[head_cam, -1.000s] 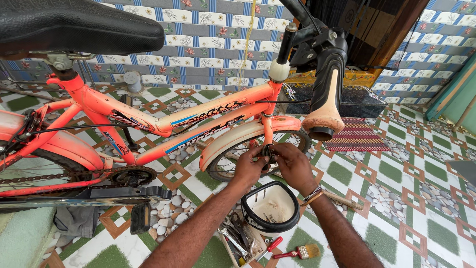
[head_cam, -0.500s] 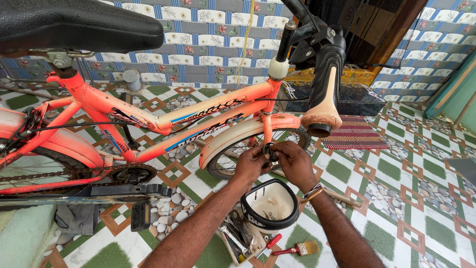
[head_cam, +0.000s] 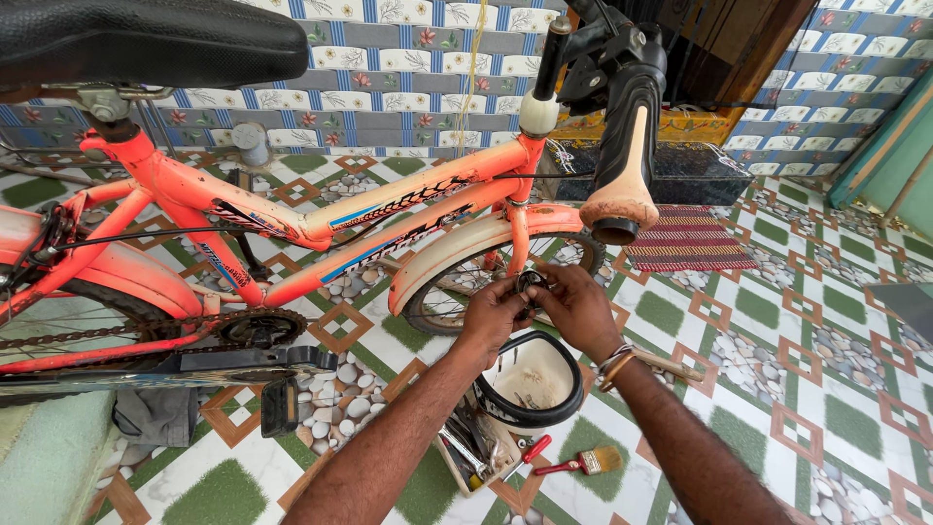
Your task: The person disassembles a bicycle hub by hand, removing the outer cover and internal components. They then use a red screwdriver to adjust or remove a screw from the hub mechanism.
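Note:
An orange bicycle [head_cam: 321,219] stands across the view, its black saddle [head_cam: 146,39] at top left and its handlebar grip [head_cam: 622,185] hanging at centre right. My left hand [head_cam: 493,316] and my right hand [head_cam: 575,306] meet at the front wheel [head_cam: 466,292], below the orange mudguard. Both pinch a small dark metal part [head_cam: 531,283] at the wheel's hub. My right wrist wears a bracelet. Exactly what the fingers grip is partly hidden by them.
A white plastic tub with a black rim [head_cam: 530,381] sits on the tiled floor under my hands. Beside it lie a tool tray [head_cam: 476,447], a red-handled tool [head_cam: 525,455] and a paintbrush [head_cam: 583,462]. A striped mat [head_cam: 685,248] lies beyond the wheel.
My hands stay at the front wheel hub, shifting only slightly. The view has drifted a little; the bicycle has not moved.

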